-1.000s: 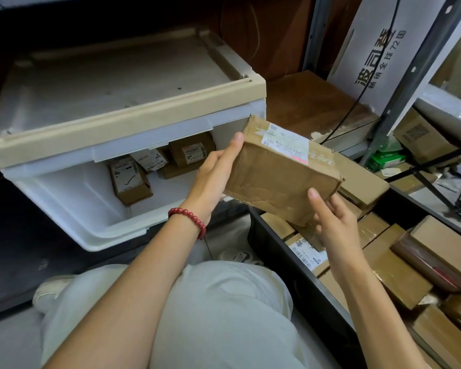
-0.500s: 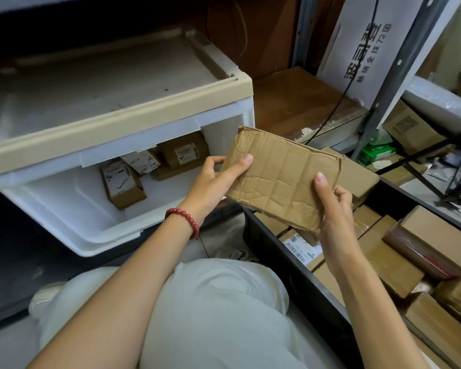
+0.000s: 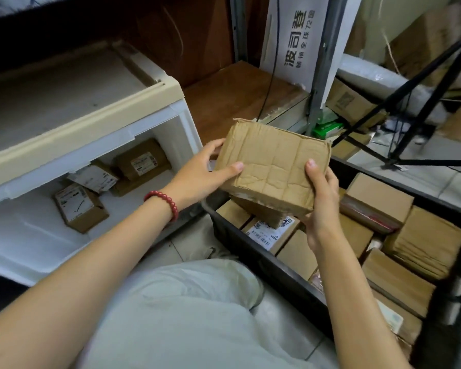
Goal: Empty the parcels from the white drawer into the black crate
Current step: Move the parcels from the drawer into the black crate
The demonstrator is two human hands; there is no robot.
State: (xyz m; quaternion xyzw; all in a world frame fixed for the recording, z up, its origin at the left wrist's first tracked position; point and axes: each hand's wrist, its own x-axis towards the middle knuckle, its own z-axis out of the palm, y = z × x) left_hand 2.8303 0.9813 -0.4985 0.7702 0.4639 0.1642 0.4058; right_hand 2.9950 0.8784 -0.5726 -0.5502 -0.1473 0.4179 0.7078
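Note:
A creased brown cardboard parcel point(image 3: 272, 161) hangs over the near left corner of the black crate point(image 3: 264, 259). My left hand point(image 3: 205, 174) grips its left edge, thumb on the plain top face. My right hand point(image 3: 321, 198) grips its right lower corner, thumb on top. The white drawer point(image 3: 37, 235) stands pulled out at the left and holds three labelled brown parcels: one near the front point(image 3: 79, 207), one white-labelled in the middle point(image 3: 93, 178), and one at the back point(image 3: 141, 162). Several brown parcels point(image 3: 399, 235) fill the crate.
My knee in pale trousers point(image 3: 186, 310) is between drawer and crate. A grey shelf post point(image 3: 322, 65) and a white printed board point(image 3: 296, 38) stand behind. Black tripod legs point(image 3: 410, 110) cross at the right above the crate's far rim. A green box point(image 3: 328, 127) lies by the post.
Both hands have turned the parcel over, label face hidden and plain face up, and carried it right and lower over the crate's corner.

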